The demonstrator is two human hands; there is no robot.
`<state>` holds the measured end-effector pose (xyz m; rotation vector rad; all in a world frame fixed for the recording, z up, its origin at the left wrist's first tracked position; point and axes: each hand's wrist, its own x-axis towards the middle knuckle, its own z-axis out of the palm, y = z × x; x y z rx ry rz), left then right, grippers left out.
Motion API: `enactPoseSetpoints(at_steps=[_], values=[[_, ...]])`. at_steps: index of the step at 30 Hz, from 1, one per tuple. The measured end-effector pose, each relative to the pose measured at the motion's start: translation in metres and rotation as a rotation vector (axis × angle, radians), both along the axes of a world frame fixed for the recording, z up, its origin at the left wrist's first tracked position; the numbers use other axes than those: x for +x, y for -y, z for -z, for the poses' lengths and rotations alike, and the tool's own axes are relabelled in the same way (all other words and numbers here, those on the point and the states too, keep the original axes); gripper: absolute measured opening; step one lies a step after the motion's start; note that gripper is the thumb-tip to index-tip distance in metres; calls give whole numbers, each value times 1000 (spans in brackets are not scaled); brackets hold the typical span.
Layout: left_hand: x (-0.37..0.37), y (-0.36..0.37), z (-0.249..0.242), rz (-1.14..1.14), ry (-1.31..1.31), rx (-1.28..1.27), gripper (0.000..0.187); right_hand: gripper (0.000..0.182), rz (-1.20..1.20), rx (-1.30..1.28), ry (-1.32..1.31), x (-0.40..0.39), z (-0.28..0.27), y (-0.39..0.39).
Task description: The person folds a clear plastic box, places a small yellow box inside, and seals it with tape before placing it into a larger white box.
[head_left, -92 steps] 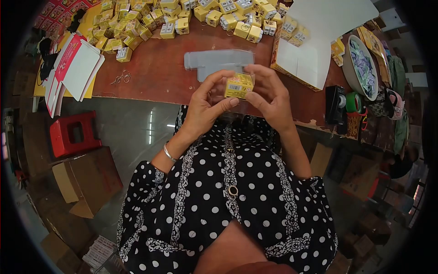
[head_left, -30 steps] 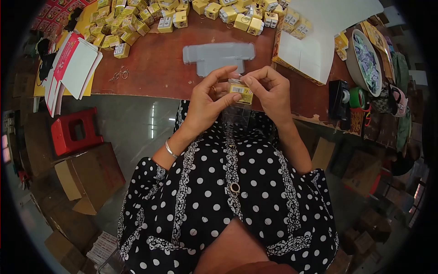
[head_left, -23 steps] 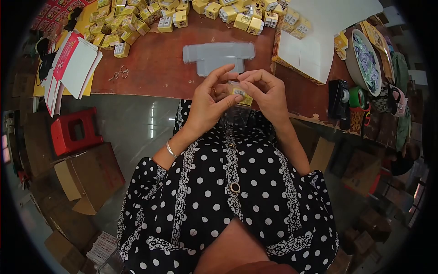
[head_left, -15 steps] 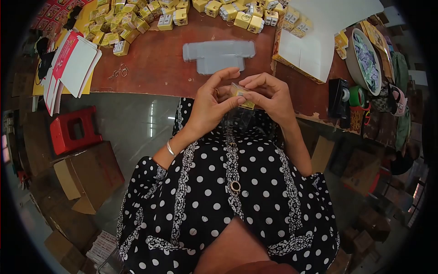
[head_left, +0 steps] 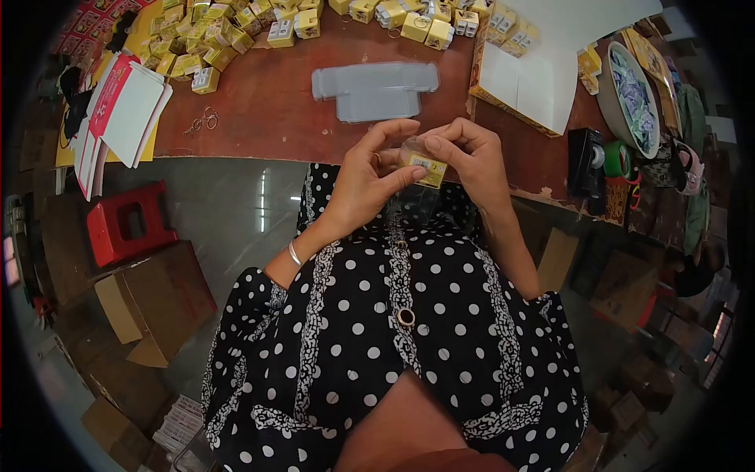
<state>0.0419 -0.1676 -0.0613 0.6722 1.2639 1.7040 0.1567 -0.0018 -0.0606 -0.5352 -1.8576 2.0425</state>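
Note:
A small yellow box (head_left: 429, 170) with a barcode label is held just off the near table edge, above my lap. My left hand (head_left: 363, 177) grips it from the left, thumb across its front face. Clear plastic (head_left: 412, 203) shows around the box and hangs below it. My right hand (head_left: 473, 161) is at the upper right of the box, thumb and fingers pinched together at the plastic's top edge; the exact grip is partly hidden. Beyond the hands, a flat clear plastic tray (head_left: 377, 93) lies on the red-brown table (head_left: 259, 118).
Many yellow boxes (head_left: 216, 39) are heaped at the back. Key rings (head_left: 203, 121) and printed cards (head_left: 118, 110) lie left. An open carton (head_left: 519, 86), tape dispenser (head_left: 584, 165), green tape (head_left: 617, 161) and bowl of wrapped pieces (head_left: 629, 102) are right. A red stool (head_left: 130, 223) stands below left.
The yellow box has turned so its barcode face shows more. My right thumb and fingers have lifted off its front to the upper edge.

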Motion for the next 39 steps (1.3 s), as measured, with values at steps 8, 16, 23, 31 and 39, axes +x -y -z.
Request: enactPoseSetpoints(at_steps=[8, 16, 23, 31, 39], values=[[4, -1, 1, -3, 55, -13, 47, 13, 27, 73, -5, 4, -1, 3], [4, 1, 3, -31, 1, -17, 40, 12, 70, 166, -9, 4, -1, 9], [4, 1, 4, -17, -19, -32, 41, 12, 34, 111, -28, 5, -2, 5], [4, 2, 5, -28, -12, -42, 36, 12, -101, 76, 33, 8, -3, -6], [4, 1, 7, -65, -49, -16, 29, 10, -10, 196, -56, 12, 4, 11]])
